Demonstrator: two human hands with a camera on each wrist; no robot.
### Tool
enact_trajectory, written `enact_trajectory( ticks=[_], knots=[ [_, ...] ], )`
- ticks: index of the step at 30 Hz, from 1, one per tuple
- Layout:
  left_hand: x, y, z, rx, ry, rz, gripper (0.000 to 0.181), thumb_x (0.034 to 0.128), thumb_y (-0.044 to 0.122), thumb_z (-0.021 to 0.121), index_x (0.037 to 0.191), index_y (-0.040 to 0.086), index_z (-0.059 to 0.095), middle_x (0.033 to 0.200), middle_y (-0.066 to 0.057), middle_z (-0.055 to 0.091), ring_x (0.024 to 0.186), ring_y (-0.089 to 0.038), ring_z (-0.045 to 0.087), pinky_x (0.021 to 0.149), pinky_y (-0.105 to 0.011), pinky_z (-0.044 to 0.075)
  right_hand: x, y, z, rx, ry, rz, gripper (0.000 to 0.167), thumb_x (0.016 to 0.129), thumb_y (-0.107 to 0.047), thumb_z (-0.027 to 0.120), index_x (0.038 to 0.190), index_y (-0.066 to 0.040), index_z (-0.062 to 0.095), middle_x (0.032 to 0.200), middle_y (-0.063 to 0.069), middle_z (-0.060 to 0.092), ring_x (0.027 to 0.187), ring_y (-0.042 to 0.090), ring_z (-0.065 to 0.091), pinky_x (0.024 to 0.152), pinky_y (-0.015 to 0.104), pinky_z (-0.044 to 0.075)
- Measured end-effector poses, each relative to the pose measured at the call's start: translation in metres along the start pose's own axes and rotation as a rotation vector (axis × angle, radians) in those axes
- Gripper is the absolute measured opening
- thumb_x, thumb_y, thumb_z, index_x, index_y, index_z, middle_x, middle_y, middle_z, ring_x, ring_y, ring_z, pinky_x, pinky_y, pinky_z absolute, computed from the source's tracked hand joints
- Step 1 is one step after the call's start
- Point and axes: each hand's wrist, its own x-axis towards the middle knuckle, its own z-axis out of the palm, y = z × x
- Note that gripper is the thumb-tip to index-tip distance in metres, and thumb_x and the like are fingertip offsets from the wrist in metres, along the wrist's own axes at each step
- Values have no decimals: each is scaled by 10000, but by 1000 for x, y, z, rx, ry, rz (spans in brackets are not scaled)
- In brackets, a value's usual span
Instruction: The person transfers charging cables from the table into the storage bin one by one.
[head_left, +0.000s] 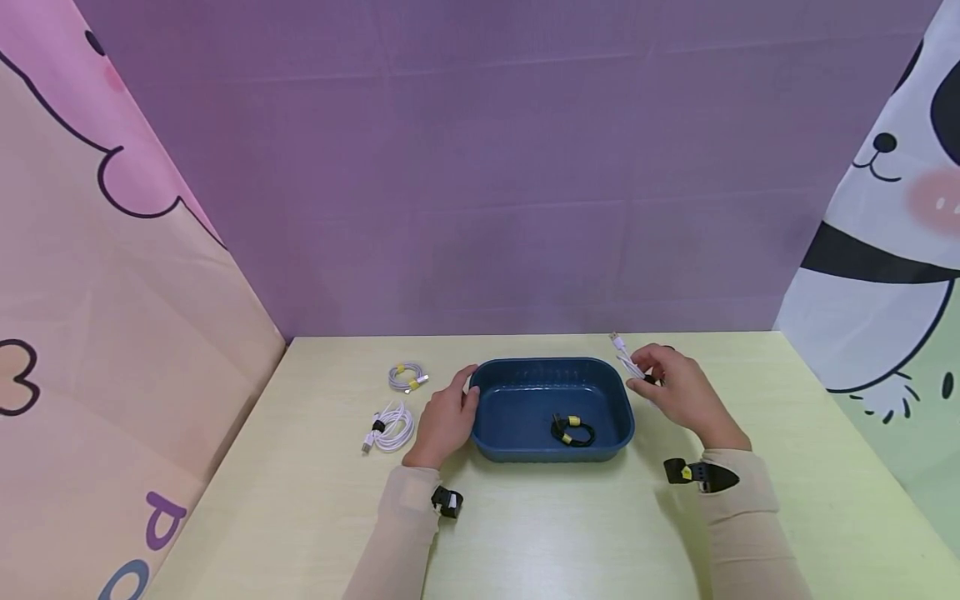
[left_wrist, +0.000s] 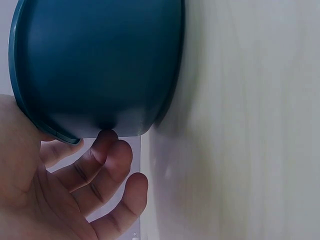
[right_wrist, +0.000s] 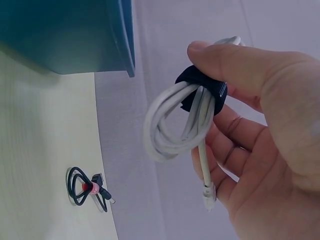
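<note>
A blue plastic tray [head_left: 525, 455] stands on the table, with a coiled black cable [head_left: 573, 422] with yellow ties lying inside. My left hand [head_left: 444, 421] grips the tray's left end, its thumb at the rim and fingers against the outer wall [left_wrist: 100, 70]. Beyond the tray's right end, my right hand [head_left: 686, 396] holds a coiled white cable [right_wrist: 165, 132] in the air. Thumb and fingers pinch it at its black strap [right_wrist: 202, 82]; one plug [right_wrist: 209, 195] hangs below the coil in the right wrist view.
Left of the tray lie a grey-white coiled cable [head_left: 406, 377] with yellow ties and a white coiled cable [head_left: 393, 428] with a black strap. A black cable [right_wrist: 82, 187] with a red tie lies on the table in the right wrist view. A purple backdrop [head_left: 480, 208] rises behind.
</note>
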Motion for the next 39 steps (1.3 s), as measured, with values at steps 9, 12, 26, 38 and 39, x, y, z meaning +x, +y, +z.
enact_trajectory(
  ticks=[9, 12, 26, 38, 39],
  knots=[
    [0, 0, -1, -3, -1, -1, 427, 1075, 242, 501, 1496, 170, 507, 698, -22, 567, 554, -154, 476, 523, -292, 375, 1, -4, 2, -5, 4, -18, 300, 911, -84, 754, 1182, -19, 643, 1043, 140, 688, 861, 238, 553, 706, 334, 436],
    [-1, 0, -1, -5, -5, -2, 428, 1076, 245, 500, 1497, 166, 505, 709, -23, 573, 561, -154, 481, 527, -293, 379, 1, -6, 3, -7, 3, -25, 296, 909, -84, 756, 1176, -24, 644, 1034, 131, 689, 861, 241, 544, 707, 336, 426],
    [-1, 1, -2, -1, -12, 4, 433, 1079, 242, 497, 1502, 153, 496, 696, -23, 554, 559, -154, 474, 529, -288, 373, 2, -10, 6, -6, 10, -50, 292, 895, -86, 778, 1156, -42, 653, 987, 96, 692, 800, 187, 522, 663, 295, 409],
    [-1, 3, -3, 1, -12, -1, 431, 1078, 244, 500, 1502, 161, 498, 701, -25, 566, 564, -155, 484, 532, -290, 381, 2, -17, 7, 0, 0, -57, 294, 907, -94, 767, 1173, -41, 654, 1007, 103, 698, 833, 200, 543, 677, 310, 435],
    [-1, 3, -3, 1, -13, -1, 431, 1079, 244, 499, 1501, 163, 498, 701, -24, 565, 564, -155, 483, 532, -289, 380, 2, -17, 7, 0, 0, -59, 292, 907, -94, 766, 1172, -41, 655, 1008, 103, 699, 833, 200, 544, 677, 311, 434]
  ],
)
